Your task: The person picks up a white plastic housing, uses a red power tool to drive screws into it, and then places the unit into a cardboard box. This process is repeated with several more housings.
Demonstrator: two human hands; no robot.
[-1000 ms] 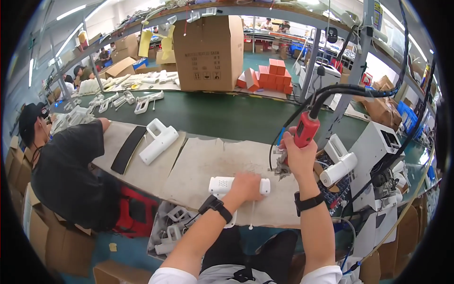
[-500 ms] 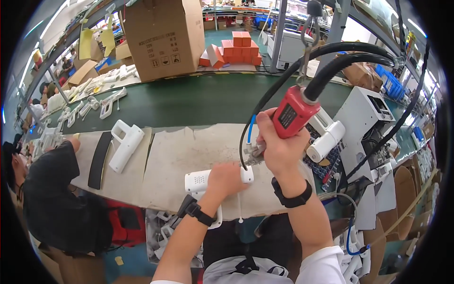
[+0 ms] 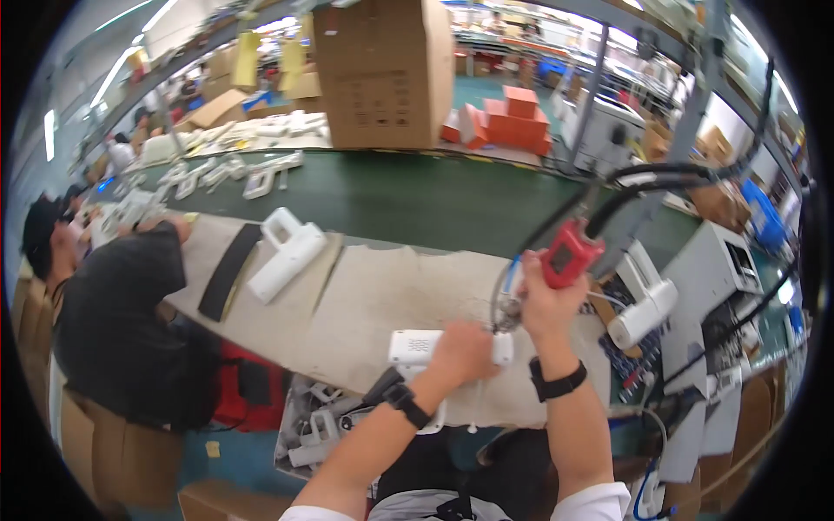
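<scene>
A white plastic housing with a loop handle and a small grille [image 3: 418,346] lies along the near edge of the bench. My left hand [image 3: 467,351] is wrapped over its right part and holds it down. In my right hand [image 3: 552,311] is the red grip of a hand-held power tool [image 3: 571,253], hung from above with thick black cables. Its metal head is at the housing's right end, close to my left fingers; whether it touches is too blurred to tell. A thin white rod sticks out below the housing.
Another white housing [image 3: 287,259] lies left on the cardboard-covered bench, beside a black curved strip [image 3: 229,273]. A co-worker [image 3: 122,321] sits at left. Beyond runs a green conveyor [image 3: 417,195] with a large carton [image 3: 382,78] behind it. A white housing [image 3: 643,314] stands right.
My view has turned left, so the scene sits farther right and lower. The red tool has come down closer to the housing. My left hand keeps its hold.
</scene>
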